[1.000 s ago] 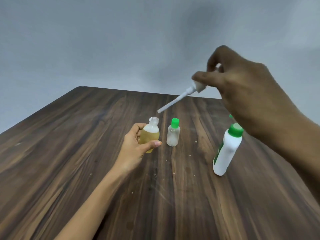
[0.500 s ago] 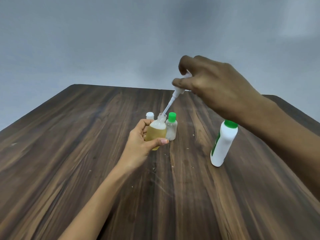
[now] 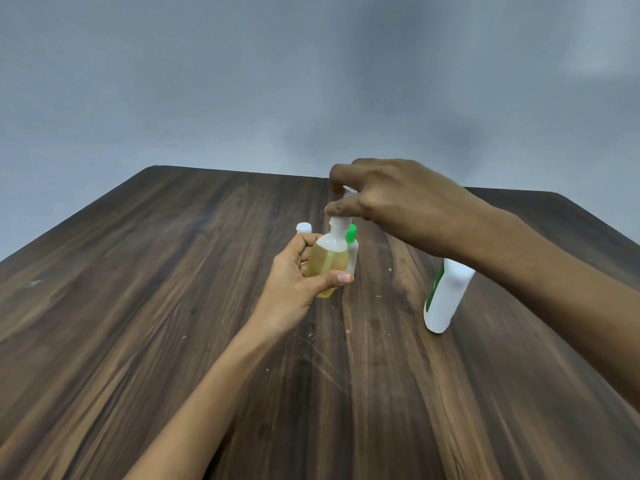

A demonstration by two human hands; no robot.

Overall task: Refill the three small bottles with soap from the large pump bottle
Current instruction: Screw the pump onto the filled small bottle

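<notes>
My left hand point(image 3: 294, 282) grips a clear pump bottle point(image 3: 327, 265) about half full of yellow soap, held just above the table. My right hand point(image 3: 398, 206) pinches the white pump head point(image 3: 341, 216) at the bottle's neck, with its tube down inside the bottle. Right behind the held bottle stands a small clear bottle with a green cap point(image 3: 351, 237). The white cap of another small bottle point(image 3: 303, 227) shows behind my left fingers. A white bottle with a green label point(image 3: 446, 299) stands at the right, its top hidden by my right forearm.
Everything sits on a dark wooden table point(image 3: 156, 323) with a grey wall behind it. A few pale specks lie on the wood near the bottles.
My right hand has come down and left with the pump head. Its tube, in the air a second ago, has slid into the soap bottle. My left hand keeps holding that bottle.
</notes>
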